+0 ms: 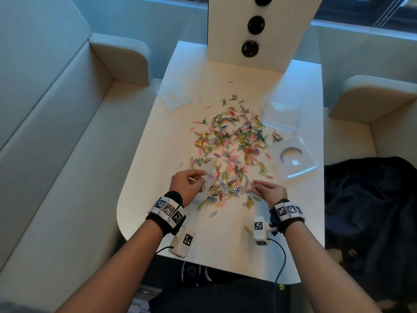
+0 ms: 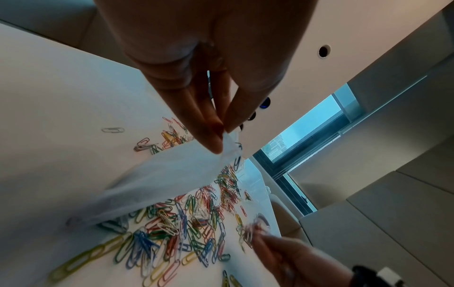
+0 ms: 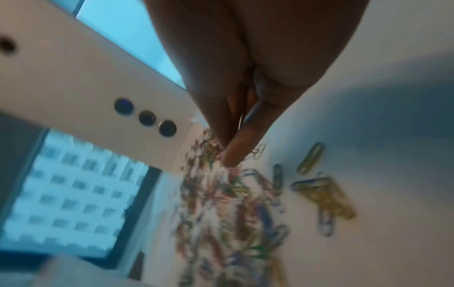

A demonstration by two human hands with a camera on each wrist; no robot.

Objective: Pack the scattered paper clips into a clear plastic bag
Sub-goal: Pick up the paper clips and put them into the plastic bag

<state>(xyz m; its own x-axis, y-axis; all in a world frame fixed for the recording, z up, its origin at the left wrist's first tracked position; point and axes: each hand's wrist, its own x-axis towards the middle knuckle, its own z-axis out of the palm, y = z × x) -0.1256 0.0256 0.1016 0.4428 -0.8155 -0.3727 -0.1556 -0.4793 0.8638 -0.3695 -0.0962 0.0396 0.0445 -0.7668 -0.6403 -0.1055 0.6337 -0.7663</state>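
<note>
Several coloured paper clips (image 1: 232,143) lie scattered over the middle of the white table (image 1: 158,154). My left hand (image 1: 203,180) hovers at the near left edge of the pile and pinches one edge of a clear plastic bag (image 1: 209,177). In the left wrist view the left hand (image 2: 222,134) holds the bag (image 2: 159,178) by thumb and fingertips, and the bag hangs down toward the table. My right hand (image 1: 253,184) is at the near right edge of the pile and pinches a few paper clips (image 2: 250,230). The right wrist view is blurred, with the right hand (image 3: 230,155) pinched over the clips (image 3: 245,194).
A clear plastic box (image 1: 281,116) and its clear lid (image 1: 293,158) sit right of the pile. More clear bags (image 1: 173,96) lie at the far left. A white upright panel (image 1: 252,26) with black holes stands at the back. Sofas flank the table, with dark cloth (image 1: 370,199) at right.
</note>
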